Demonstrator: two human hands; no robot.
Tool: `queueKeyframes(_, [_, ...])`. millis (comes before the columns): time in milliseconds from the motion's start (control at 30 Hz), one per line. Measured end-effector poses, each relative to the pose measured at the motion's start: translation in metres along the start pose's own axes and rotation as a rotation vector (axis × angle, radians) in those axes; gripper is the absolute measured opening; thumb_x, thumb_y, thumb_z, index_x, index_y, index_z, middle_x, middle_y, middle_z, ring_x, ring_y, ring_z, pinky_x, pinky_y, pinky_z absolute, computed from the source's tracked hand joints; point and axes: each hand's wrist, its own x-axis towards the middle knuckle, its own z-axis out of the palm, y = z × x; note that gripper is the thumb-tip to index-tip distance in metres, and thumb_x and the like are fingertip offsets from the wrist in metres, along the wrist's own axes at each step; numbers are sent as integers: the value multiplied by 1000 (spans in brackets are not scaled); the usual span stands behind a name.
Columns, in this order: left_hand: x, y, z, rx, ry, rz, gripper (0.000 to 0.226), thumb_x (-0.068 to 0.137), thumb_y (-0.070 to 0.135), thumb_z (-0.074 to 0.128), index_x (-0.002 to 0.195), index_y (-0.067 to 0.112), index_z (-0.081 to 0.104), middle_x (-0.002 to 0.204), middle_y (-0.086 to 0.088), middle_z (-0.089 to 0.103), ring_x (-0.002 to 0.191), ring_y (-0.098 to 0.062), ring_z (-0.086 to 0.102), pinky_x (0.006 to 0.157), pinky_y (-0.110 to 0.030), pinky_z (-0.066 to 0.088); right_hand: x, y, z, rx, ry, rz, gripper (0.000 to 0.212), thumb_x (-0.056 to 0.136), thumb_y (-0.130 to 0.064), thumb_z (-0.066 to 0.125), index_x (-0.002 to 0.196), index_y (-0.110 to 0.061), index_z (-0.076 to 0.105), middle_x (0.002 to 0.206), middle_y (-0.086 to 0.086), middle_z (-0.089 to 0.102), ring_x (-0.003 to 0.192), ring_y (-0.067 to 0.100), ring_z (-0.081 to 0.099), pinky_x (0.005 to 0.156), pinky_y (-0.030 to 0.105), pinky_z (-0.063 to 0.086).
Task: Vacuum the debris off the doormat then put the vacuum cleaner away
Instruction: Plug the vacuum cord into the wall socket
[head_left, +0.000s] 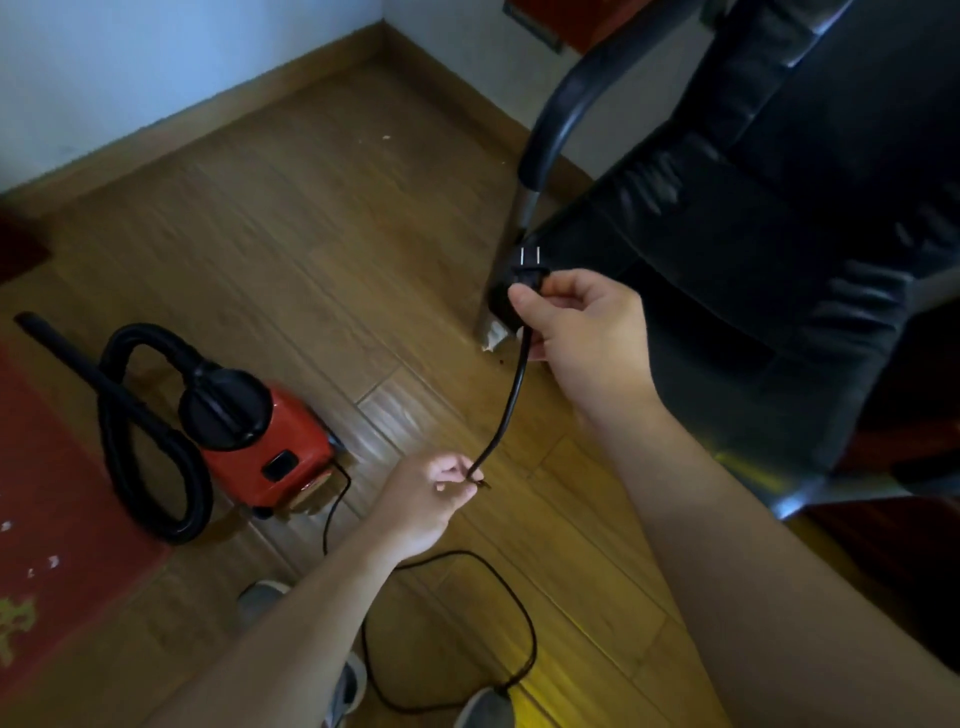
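Plug in hand, mat yet to be cleaned: your right hand (587, 322) holds the black plug (524, 283) with its two bright prongs pointing up and away from your fingertips, the thumb curled against the plug body and the other fingers wrapped behind it. Below that grip the cord (511, 395) runs down to your left hand (426, 499), whose thumb and forefinger pinch it while the remaining fingers (449, 470) curl loosely, apparently holding nothing else. Past the pinch, the slack loops across the wooden floor (311, 234) beneath your left forearm and back to the red vacuum cleaner (270, 447), which stands just beyond your left fingertips with its black hose (156, 457) coiled on its far side.

White debris (49, 561) lies on the red doormat (52, 493), outward of the vacuum from your left hand, so the step in hand looks like getting power to the machine. No socket is in view.

To do it well, keep your right fingers on the plug body and clear of the prongs. Let the cord slide through the left pinch rather than tugging, so the vacuum is not dragged or tipped. Carry the slack wide of the black chair (779, 208) just behind your right knuckles, and clear of your feet.
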Motion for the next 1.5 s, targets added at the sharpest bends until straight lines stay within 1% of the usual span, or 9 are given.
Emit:
queueKeyframes(200, [-22,30,24,144,-15,65,21,100,22,65,89,39,71,105,13,74,108,-5,68,95,-22,54,-17,-6,-59,108,86,0,9,92,-23,74,95,-16,71,74,-4,67,71,14,67,73,42,64])
queueKeyframes(433, [-52,77,35,202,-83,122,20,99,23,65,95,40,74,106,12,76,106,-5,70,98,-35,57,-44,-28,-121,175,188,7,9,95,-25,70,96,-17,69,72,-3,69,69,12,68,66,29,62])
queueKeyframes(533, [-65,99,41,265,-154,149,18,102,30,59,101,42,72,110,14,74,107,-2,68,96,-24,56,-57,-36,-142,193,242,6,8,95,-25,70,94,-17,69,69,-3,69,67,12,68,66,30,62])
queueKeyframes(633, [-78,117,50,340,-229,175,18,104,32,55,103,42,69,110,16,73,105,4,66,81,-6,49,-74,-37,-159,202,293,2,8,94,-25,71,94,-17,70,68,-4,69,66,13,68,68,34,63])
queueKeyframes(933, [-117,154,75,455,-439,301,20,103,30,56,94,46,65,98,13,71,97,-3,69,90,-36,60,-140,-39,-211,303,501,72,9,97,-15,66,92,-23,67,74,-2,69,70,13,68,68,29,58])
queueKeyframes(1067, [-147,183,89,499,-540,334,19,105,42,50,94,43,65,99,16,71,97,1,68,89,-35,60,-177,-52,-244,324,574,95,5,97,-14,66,99,-14,71,72,-2,72,70,15,70,68,33,59])
queueKeyframes(1200, [-173,215,110,555,-590,383,20,105,41,50,99,36,68,99,18,72,98,3,67,90,-33,59,-215,-66,-283,336,645,103,7,97,-14,66,99,-14,73,71,-3,74,72,16,72,80,44,63])
queueKeyframes(1400, [-206,264,163,647,-638,492,19,102,29,58,115,32,72,102,20,72,102,4,66,96,-23,53,-264,-76,-347,373,735,48,11,97,-12,66,89,-20,69,61,-9,70,61,7,69,67,29,59])
queueKeyframes(1500, [-223,285,198,641,-646,514,19,102,24,59,111,38,68,98,16,73,99,3,67,90,-19,53,-281,-70,-389,393,767,55,7,96,-14,67,92,-19,70,69,-5,72,66,10,71,71,33,62])
